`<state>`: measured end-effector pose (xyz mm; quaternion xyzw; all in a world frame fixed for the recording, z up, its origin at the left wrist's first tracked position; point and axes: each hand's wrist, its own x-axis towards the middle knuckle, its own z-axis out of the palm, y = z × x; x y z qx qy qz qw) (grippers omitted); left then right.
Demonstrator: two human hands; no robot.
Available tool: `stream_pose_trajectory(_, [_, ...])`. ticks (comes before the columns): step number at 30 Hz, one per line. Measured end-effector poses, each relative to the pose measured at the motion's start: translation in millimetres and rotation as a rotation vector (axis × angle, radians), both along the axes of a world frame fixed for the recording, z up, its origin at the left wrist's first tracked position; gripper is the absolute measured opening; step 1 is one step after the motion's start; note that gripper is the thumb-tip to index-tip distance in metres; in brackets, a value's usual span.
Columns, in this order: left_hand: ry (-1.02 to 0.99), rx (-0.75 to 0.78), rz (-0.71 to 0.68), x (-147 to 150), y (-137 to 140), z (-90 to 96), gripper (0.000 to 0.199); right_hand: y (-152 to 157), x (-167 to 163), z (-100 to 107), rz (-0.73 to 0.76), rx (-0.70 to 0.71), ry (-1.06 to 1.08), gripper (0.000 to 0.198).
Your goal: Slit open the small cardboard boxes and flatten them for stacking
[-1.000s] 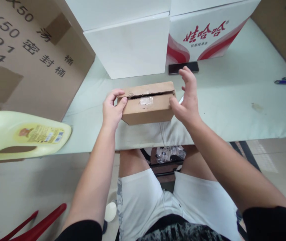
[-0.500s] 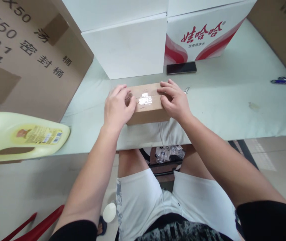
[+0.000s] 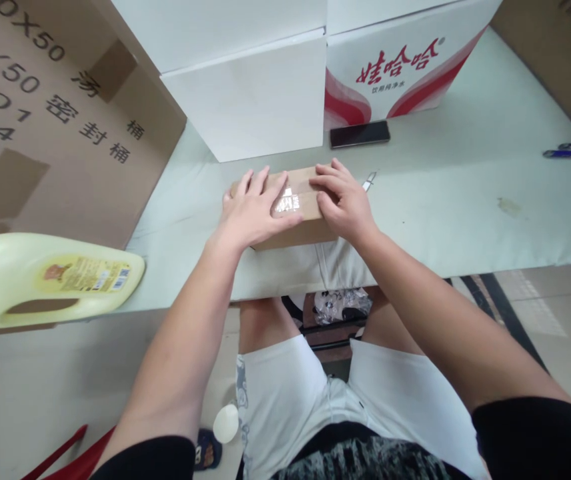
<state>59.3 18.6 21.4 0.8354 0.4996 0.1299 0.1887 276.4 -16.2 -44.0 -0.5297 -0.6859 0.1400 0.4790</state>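
Note:
A small brown cardboard box (image 3: pixel 295 234) sits near the table's front edge, a strip of shiny clear tape (image 3: pixel 287 203) across the middle of its top. My left hand (image 3: pixel 253 208) lies on the left half of the top with its fingers spread, partly covering the tape. At the other end, my right hand (image 3: pixel 344 200) has its fingers bent over the box's right end, thumb nearer me than the fingertips. Just beyond my right hand a metal blade tip (image 3: pixel 369 180) shows; the rest of that tool is hidden.
White cartons (image 3: pixel 250 100) stand behind, one with red print. A black phone (image 3: pixel 359 135) lies before them. At left are a big brown carton (image 3: pixel 80 160) and a pale yellow jug (image 3: pixel 90 273) on its side. A purple-handled item (image 3: pixel 565 152) lies far right on the green-covered table (image 3: pixel 455 193).
My left hand has shifted from the box's left end onto its top, and its fingers have spread out. My right hand and the box stay about where they were.

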Motion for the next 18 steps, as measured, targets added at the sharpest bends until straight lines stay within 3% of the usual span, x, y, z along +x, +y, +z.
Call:
stream_pose_trajectory(3, [0.084, -0.021, -0.051, 0, -5, 7.2, 0.113, -5, 1, 1, 0.034, 0.001, 0.021, 0.032])
stream_pose_trajectory(7, [0.029, 0.009, -0.019, -12, -6, 13.0, 0.11, -31, 10, -3, 0.041, 0.001, 0.105, 0.058])
stream_pose_trajectory(10, [-0.349, -0.033, 0.035, -31, -4, 11.0, 0.099, -62, 17, -14, -0.036, -0.035, 0.224, 0.066])
stream_pose_trajectory(13, [-0.89, -0.239, 0.16, -37, -14, 3.0, 0.08, -88, 18, -22, -0.056, -0.105, 0.345, 0.064])
stream_pose_trajectory(18, [-1.343, -0.489, 0.314, 1, -60, -26.9, 0.074, -106, 5, -13, 0.134, -0.189, 0.42, 0.068])
